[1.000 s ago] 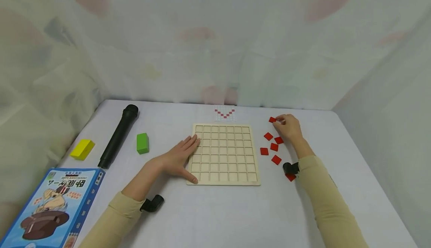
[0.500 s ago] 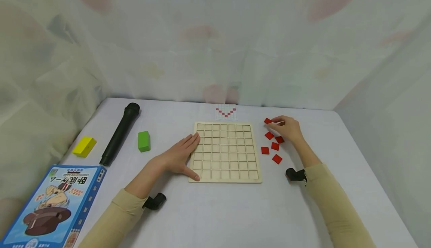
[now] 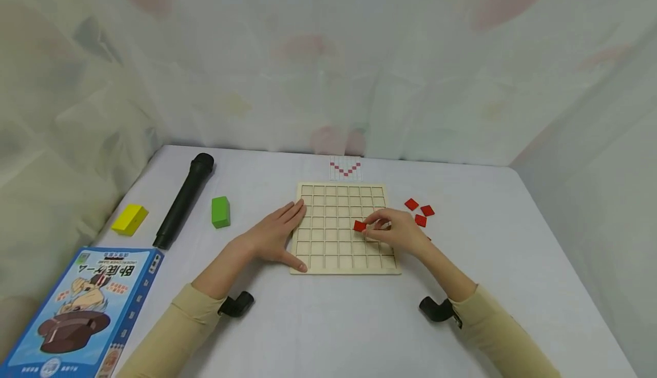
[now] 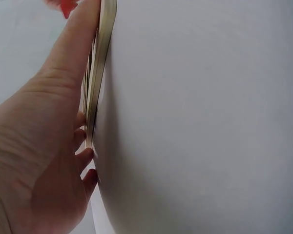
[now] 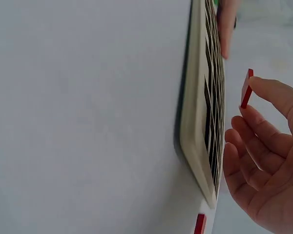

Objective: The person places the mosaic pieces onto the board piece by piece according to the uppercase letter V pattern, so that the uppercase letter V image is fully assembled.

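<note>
Since the earlier frame our right hand [image 3: 395,235] has left the loose red tiles [image 3: 420,211] and come over the wooden grid board [image 3: 343,195], carrying one red tile [image 3: 360,226]. We pinch that tile between thumb and fingertips [image 5: 263,87]; the wrist view shows it held clear above the cells, not yet seated. Beyond and to the right of the pinch lie the remaining tiles. Our left hand [image 3: 274,238] rests flat with straight fingers on the board's left edge, holding nothing, well apart from the pinched tile.
</note>
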`<state>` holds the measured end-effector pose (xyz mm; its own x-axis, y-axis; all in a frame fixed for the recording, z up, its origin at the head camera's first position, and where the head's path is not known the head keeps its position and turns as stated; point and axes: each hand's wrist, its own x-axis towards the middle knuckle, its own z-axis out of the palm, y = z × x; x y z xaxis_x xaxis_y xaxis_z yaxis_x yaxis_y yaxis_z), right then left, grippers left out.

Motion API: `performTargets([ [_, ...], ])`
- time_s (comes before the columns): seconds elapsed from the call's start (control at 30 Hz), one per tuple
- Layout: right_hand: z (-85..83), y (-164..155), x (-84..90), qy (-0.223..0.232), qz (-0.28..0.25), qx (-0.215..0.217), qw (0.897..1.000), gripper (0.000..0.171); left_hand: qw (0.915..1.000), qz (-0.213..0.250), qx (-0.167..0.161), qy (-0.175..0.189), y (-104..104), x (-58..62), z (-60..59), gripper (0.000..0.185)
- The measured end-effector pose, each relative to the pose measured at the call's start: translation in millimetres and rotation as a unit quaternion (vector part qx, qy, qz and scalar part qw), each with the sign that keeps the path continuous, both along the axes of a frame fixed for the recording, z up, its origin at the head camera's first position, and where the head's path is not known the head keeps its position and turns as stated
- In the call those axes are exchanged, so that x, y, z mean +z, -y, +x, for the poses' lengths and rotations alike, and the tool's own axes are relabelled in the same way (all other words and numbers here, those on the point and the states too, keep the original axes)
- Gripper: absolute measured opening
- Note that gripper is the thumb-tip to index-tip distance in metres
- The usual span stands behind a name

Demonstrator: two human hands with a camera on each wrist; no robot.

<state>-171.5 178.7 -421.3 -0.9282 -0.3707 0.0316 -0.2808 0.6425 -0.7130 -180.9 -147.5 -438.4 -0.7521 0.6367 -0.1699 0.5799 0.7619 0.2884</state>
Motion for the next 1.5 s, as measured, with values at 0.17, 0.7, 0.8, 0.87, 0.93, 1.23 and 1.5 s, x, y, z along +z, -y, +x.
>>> performTargets([
  [0.17, 13.7, 14, -4.1, -0.017, 0.018, 0.044, 0.999, 0.022, 0.9998, 0.018, 0.000, 0.002, 1, 0.8, -0.5, 0.129],
  [0.7, 23.4, 29, -9.3, -0.067, 0.093, 0.068, 0.991, 0.022, 0.9932, 0.097, 0.047, -0.045, 3, 1.9, -2.9, 0.070],
  [0.8, 23.2, 30, -9.9, -0.069, 0.090, 0.072, 0.991, 0.020, 0.9916, 0.101, 0.052, -0.061, 3, 1.4, -3.3, 0.065],
  [0.87, 23.6, 30, -9.8, -0.068, 0.089, 0.072, 0.991, 0.020, 0.9907, 0.103, 0.060, -0.065, 3, 1.2, -3.3, 0.062],
  [0.93, 24.4, 31, -9.5, -0.063, 0.088, 0.071, 0.992, 0.021, 0.9902, 0.104, 0.067, -0.065, 3, 1.2, -3.4, 0.062],
  [1.23, 27.1, 21, -5.6, -0.056, 0.075, 0.066, 0.993, 0.024, 0.9898, 0.106, 0.073, -0.062, 5, 0.0, -2.9, 0.063],
  [1.5, 13.5, -29, -6.0, -0.085, 0.073, 0.001, 0.994, 0.019, 0.9881, 0.108, 0.092, -0.059, 4, -5.3, -5.2, 0.068],
])
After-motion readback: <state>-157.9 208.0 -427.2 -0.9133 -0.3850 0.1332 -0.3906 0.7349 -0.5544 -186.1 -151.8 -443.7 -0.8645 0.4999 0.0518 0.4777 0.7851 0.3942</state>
